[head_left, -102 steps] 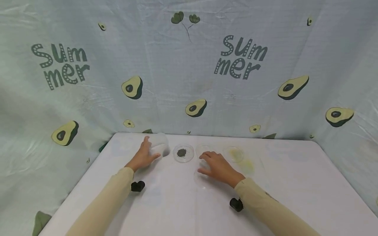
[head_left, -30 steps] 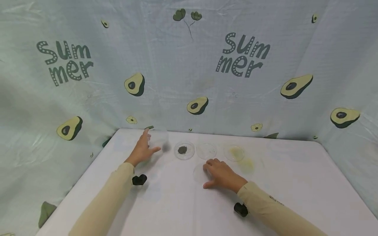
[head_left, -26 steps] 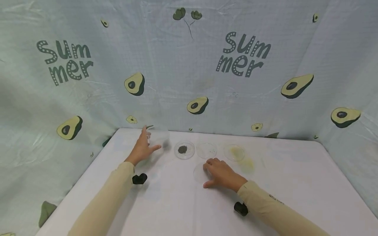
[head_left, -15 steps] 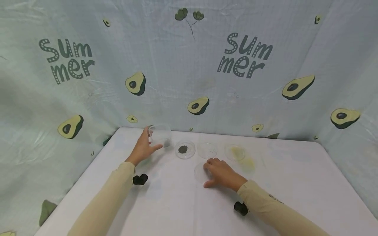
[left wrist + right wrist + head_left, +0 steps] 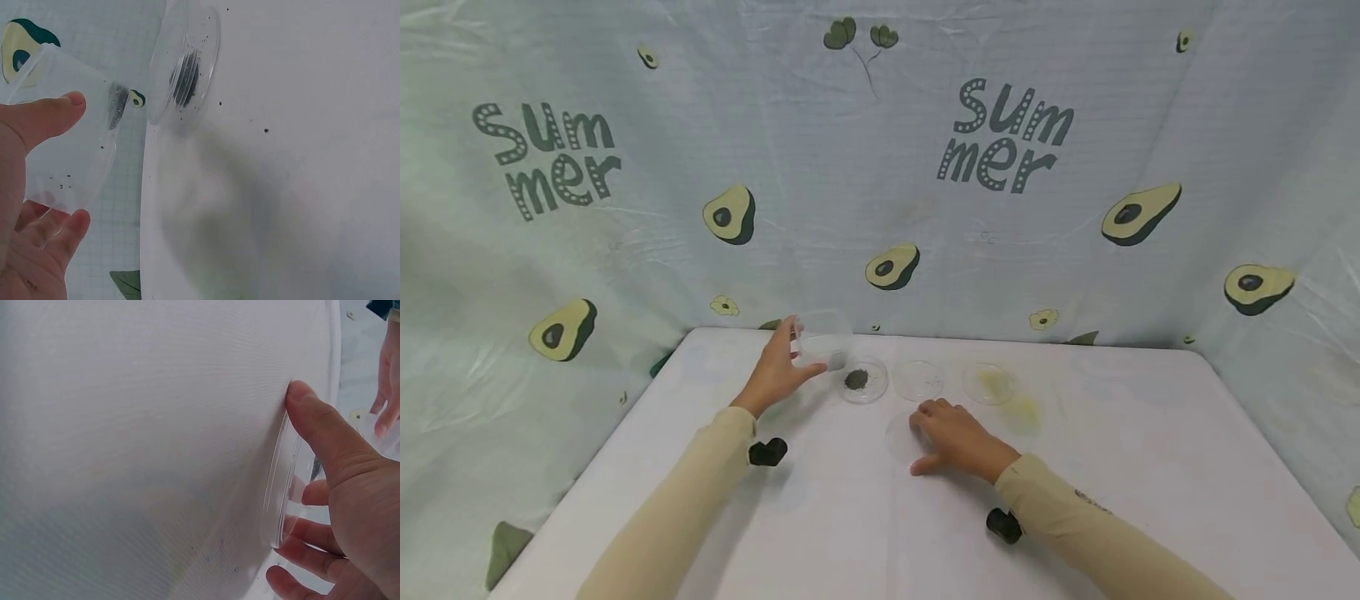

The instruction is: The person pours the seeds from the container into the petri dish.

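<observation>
My left hand (image 5: pixel 777 372) grips a clear plastic container (image 5: pixel 823 335) between thumb and fingers. It is tilted, and dark grains (image 5: pixel 117 106) lie gathered in one corner. That corner is close to a clear petri dish (image 5: pixel 874 389), which holds a small heap of dark grains (image 5: pixel 856 380). Nearer the front, my right hand (image 5: pixel 958 440) holds another petri dish (image 5: pixel 898 435) by its rim, thumb on one side and fingers on the other, as the right wrist view shows. The hand covers part of this dish.
Two more clear petri dishes stand in the back row: one (image 5: pixel 918 381) with a few specks, another (image 5: pixel 988 384) over a yellowish patch. A yellow-green patch (image 5: pixel 1021 414) marks the white table (image 5: pixel 1150 467). Loose dark specks (image 5: pixel 266 130) lie by the grain dish. A printed curtain (image 5: pixel 820 167) hangs behind.
My left hand has raised the container and carried it right, close to the grain dish. The right hand moved earlier from the back row to the front dish, then stayed there.
</observation>
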